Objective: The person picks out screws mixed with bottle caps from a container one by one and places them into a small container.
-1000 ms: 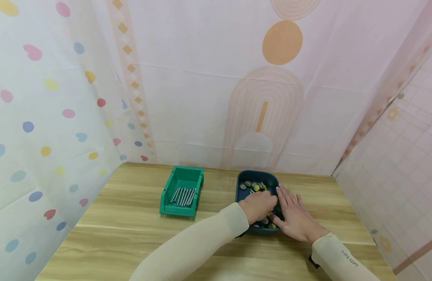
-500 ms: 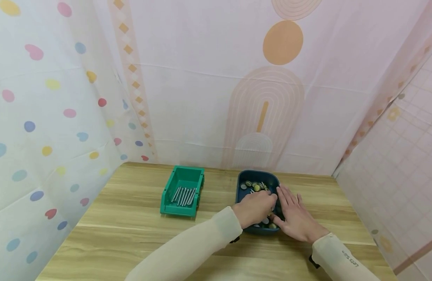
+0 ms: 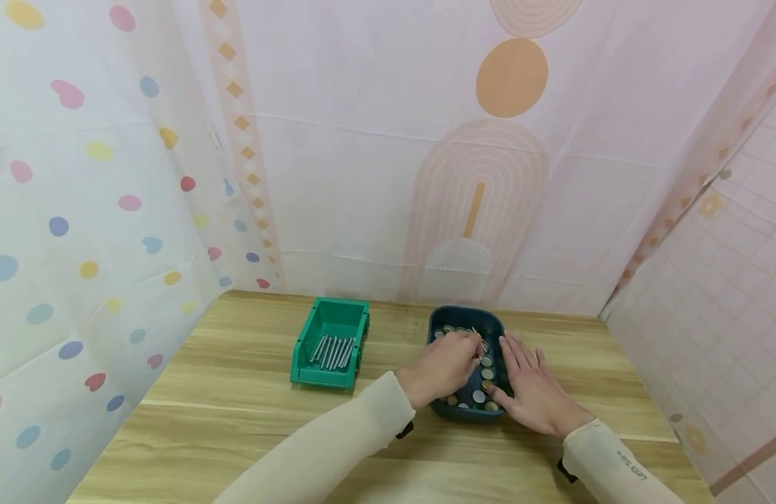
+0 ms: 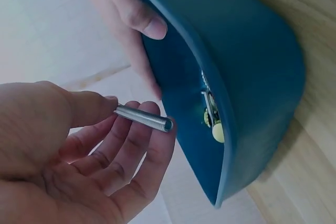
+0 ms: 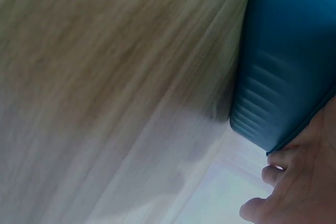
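Note:
My left hand (image 3: pixel 441 367) is over the left side of a dark blue tub (image 3: pixel 466 313). Its thumb and fingertips pinch a silver threaded bolt (image 4: pixel 144 118), which stands out against the tub's opening in the left wrist view. Inside the tub lie several round silver and gold discs (image 3: pixel 487 374), along with some thin metal pieces (image 4: pixel 211 111). My right hand (image 3: pixel 536 392) rests on the tub's right rim with its fingers straight, and the thumb reaches over the edge to the inside. Part of the tub's contents is hidden behind the left hand.
A green open-front bin (image 3: pixel 323 378) stands to the left of the tub, with several long silver bolts (image 3: pixel 333 352) lying side by side in it. Both containers are on a wood-grain table (image 3: pixel 237 420), with a patterned curtain (image 3: pixel 350 175) behind.
The left hand has moved left and slightly back from the tub's middle with the bolt between its fingers, uncovering discs there. The right hand stays on the rim.

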A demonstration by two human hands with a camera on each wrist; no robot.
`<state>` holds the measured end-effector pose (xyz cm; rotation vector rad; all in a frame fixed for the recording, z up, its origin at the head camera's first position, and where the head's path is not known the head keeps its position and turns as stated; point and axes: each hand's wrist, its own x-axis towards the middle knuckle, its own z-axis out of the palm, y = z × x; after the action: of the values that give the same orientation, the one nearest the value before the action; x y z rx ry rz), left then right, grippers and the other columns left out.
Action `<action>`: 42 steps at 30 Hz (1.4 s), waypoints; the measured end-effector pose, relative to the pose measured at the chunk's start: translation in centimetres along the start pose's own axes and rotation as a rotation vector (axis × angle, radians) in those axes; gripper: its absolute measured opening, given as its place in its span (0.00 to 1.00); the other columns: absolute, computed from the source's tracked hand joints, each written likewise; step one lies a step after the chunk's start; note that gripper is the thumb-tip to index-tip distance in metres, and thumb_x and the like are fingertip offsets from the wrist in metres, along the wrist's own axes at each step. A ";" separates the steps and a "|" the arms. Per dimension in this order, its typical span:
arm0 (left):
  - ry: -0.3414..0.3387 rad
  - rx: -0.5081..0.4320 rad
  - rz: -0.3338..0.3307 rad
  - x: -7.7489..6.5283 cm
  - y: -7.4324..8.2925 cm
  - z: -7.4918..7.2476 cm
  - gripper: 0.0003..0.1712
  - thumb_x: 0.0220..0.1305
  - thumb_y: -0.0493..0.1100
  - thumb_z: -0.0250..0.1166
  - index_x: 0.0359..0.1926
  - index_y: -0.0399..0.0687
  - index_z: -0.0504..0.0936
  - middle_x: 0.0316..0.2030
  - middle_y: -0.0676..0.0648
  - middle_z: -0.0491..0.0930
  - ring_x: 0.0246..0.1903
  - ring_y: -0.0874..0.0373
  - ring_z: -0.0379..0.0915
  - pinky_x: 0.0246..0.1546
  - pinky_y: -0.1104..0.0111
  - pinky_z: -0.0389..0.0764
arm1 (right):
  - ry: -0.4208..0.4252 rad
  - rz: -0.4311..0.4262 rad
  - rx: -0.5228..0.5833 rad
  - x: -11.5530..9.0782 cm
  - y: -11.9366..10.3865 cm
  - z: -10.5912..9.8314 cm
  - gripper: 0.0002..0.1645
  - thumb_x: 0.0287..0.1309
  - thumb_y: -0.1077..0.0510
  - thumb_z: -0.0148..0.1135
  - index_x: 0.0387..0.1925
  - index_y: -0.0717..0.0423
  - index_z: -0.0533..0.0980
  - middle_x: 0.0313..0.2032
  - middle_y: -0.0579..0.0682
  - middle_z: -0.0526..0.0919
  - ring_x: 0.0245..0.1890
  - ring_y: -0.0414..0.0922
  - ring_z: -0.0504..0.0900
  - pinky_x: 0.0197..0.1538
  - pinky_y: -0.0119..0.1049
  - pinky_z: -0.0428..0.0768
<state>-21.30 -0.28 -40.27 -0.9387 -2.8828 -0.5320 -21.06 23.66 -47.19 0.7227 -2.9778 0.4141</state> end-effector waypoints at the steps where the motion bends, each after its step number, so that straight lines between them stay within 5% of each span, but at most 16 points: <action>1: 0.016 -0.001 0.005 -0.1 -0.1 -0.1 0.10 0.87 0.40 0.69 0.61 0.45 0.90 0.55 0.47 0.93 0.49 0.61 0.91 0.51 0.75 0.91 | 0.002 0.000 -0.004 0.0 0.0 0.0 0.58 0.85 0.39 0.64 0.92 0.71 0.51 0.93 0.71 0.51 0.93 0.73 0.54 0.88 0.84 0.52; 7: 0.095 -0.069 0.003 -1.1 -1.4 -1.0 0.08 0.88 0.38 0.68 0.58 0.41 0.89 0.50 0.44 0.94 0.44 0.59 0.90 0.45 0.74 0.91 | 0.008 -0.001 -0.006 -0.1 -0.1 0.0 0.58 0.85 0.38 0.64 0.92 0.71 0.51 0.93 0.71 0.52 0.93 0.73 0.54 0.88 0.84 0.53; 21: 0.138 -0.322 -0.140 -4.0 -5.7 -2.7 0.08 0.88 0.37 0.66 0.59 0.39 0.88 0.46 0.43 0.94 0.36 0.61 0.85 0.38 0.70 0.88 | -0.009 0.018 0.033 -0.4 -0.3 0.3 0.59 0.86 0.37 0.63 0.93 0.69 0.49 0.94 0.70 0.49 0.94 0.73 0.51 0.88 0.84 0.51; 29: 0.203 -0.316 -0.246 -6.4 -8.9 -4.3 0.07 0.87 0.39 0.69 0.56 0.41 0.89 0.41 0.46 0.95 0.32 0.63 0.86 0.32 0.69 0.86 | 0.015 0.008 0.027 -0.1 0.0 0.4 0.59 0.85 0.37 0.64 0.93 0.69 0.49 0.94 0.70 0.50 0.93 0.74 0.53 0.87 0.85 0.52; 42: 0.331 -0.264 -0.389 -10.2 -14.7 -5.9 0.10 0.83 0.41 0.74 0.54 0.36 0.91 0.41 0.43 0.94 0.38 0.55 0.89 0.43 0.58 0.92 | 0.010 0.029 0.016 -0.2 0.2 0.6 0.60 0.86 0.35 0.63 0.94 0.67 0.49 0.94 0.69 0.50 0.93 0.73 0.52 0.87 0.85 0.52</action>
<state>-21.84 -19.12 -40.86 -0.2607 -2.7282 -1.0093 -20.99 23.71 -47.81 0.6779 -2.9820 0.4431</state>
